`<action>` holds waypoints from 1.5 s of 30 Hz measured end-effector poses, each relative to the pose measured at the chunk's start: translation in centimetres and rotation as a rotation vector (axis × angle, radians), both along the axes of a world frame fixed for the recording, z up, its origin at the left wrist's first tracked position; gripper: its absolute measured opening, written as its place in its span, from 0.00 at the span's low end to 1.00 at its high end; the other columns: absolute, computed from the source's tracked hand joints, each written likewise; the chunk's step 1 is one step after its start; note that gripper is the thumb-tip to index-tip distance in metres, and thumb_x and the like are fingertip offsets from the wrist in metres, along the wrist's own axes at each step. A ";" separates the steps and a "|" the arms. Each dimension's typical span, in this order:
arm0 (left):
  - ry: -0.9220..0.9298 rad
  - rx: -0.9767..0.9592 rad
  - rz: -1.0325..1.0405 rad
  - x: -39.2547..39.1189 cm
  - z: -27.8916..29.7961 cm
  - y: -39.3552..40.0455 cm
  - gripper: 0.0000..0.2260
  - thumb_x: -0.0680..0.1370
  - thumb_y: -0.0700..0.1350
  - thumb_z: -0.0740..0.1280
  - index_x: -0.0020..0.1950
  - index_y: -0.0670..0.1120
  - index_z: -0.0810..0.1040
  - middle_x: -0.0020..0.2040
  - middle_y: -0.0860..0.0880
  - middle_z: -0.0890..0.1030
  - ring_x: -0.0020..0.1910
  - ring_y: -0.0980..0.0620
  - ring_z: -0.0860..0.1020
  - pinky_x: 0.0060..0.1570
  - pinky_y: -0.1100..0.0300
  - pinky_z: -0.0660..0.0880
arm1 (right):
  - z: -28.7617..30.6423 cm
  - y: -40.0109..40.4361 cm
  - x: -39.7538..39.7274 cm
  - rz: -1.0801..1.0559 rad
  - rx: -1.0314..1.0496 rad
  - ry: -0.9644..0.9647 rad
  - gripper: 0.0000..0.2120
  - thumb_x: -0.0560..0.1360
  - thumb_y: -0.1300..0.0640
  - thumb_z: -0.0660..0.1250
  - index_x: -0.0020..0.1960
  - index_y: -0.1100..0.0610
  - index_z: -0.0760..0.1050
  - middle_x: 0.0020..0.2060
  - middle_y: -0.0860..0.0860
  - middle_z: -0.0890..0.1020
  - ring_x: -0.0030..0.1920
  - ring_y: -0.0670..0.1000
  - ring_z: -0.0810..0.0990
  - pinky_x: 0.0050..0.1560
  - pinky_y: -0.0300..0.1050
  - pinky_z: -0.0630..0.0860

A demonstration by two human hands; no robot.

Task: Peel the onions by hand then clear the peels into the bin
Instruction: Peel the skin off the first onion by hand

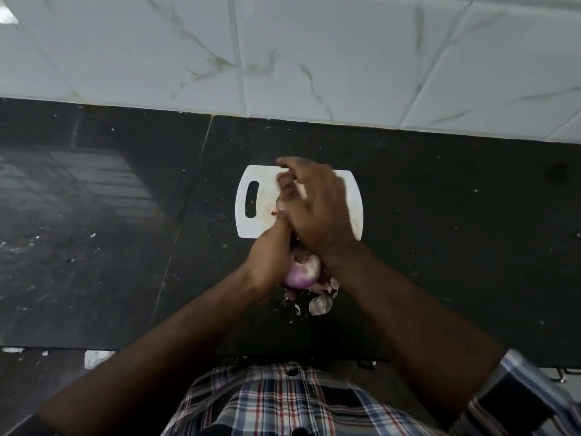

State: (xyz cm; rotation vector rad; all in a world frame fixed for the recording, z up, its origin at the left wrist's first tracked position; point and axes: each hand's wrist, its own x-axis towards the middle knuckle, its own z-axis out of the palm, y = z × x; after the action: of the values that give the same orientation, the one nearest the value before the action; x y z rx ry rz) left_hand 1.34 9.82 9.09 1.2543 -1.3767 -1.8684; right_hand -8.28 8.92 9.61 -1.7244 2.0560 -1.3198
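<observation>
My left hand (269, 258) and my right hand (317, 209) are pressed together above the white cutting board (248, 228). They close around an onion that is almost wholly hidden. Only a pale bit (300, 187) shows between the blurred fingers of my right hand, which lies over the top. A peeled purple onion (302, 273) sits on the black counter just under my wrists, in front of the board. Loose papery peels (320, 303) lie beside it to the right and in front.
The black stone counter (440, 247) runs left and right, with small peel scraps scattered on its left part (92, 235). A white marble-tiled wall (314, 58) stands behind it. The counter's front edge is at my waist. No bin is in view.
</observation>
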 end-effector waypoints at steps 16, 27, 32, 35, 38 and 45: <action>0.099 0.110 -0.117 0.8 0.9 -1.0 0.38 0.76 0.69 0.44 0.69 0.45 0.76 0.50 0.38 0.84 0.31 0.53 0.84 0.26 0.59 0.79 | -0.1 0.2 -1.5 -0.015 0.148 -0.367 0.21 0.81 0.41 0.53 0.57 0.53 0.77 0.43 0.49 0.83 0.46 0.46 0.80 0.51 0.51 0.77; 0.229 0.290 -0.138 1.3 2.0 -1.6 0.38 0.73 0.71 0.50 0.72 0.48 0.72 0.60 0.39 0.83 0.23 0.53 0.80 0.17 0.66 0.69 | -2.6 -1.3 -6.3 -0.218 0.307 -0.225 0.18 0.82 0.40 0.57 0.59 0.52 0.77 0.45 0.45 0.80 0.48 0.50 0.81 0.46 0.45 0.73; 0.140 0.232 0.025 0.1 1.4 -2.1 0.36 0.79 0.69 0.46 0.71 0.45 0.74 0.49 0.38 0.86 0.23 0.51 0.81 0.18 0.64 0.72 | -0.1 -1.0 -4.3 -0.097 0.227 -0.327 0.21 0.80 0.36 0.55 0.59 0.48 0.77 0.50 0.43 0.81 0.51 0.45 0.78 0.53 0.47 0.73; 0.054 0.182 0.084 -0.8 0.6 -1.9 0.34 0.83 0.65 0.47 0.58 0.40 0.81 0.30 0.38 0.81 0.22 0.62 0.69 0.28 0.68 0.68 | -0.3 -1.2 -0.8 -0.040 0.198 -0.187 0.28 0.75 0.30 0.51 0.63 0.46 0.74 0.53 0.44 0.83 0.57 0.49 0.79 0.58 0.52 0.73; -0.022 0.119 -0.002 -0.5 0.7 -1.6 0.29 0.82 0.66 0.48 0.63 0.51 0.81 0.37 0.43 0.85 0.23 0.53 0.76 0.24 0.62 0.69 | -1.7 -1.5 -3.1 -0.129 0.248 0.039 0.30 0.76 0.32 0.50 0.64 0.49 0.75 0.53 0.48 0.84 0.55 0.55 0.80 0.56 0.57 0.75; 0.279 0.565 0.116 -0.2 -1.5 -3.3 0.32 0.80 0.70 0.51 0.71 0.47 0.73 0.57 0.40 0.85 0.31 0.44 0.83 0.23 0.61 0.77 | -0.8 1.4 -5.5 0.030 0.308 -0.546 0.18 0.76 0.39 0.66 0.61 0.47 0.76 0.50 0.39 0.82 0.52 0.34 0.79 0.55 0.41 0.74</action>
State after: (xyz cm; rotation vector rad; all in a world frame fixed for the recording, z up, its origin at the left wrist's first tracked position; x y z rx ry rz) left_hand 1.09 6.48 7.64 1.2220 -0.6341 -2.3283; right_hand -13.76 10.35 8.79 -1.1082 1.7875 -1.2128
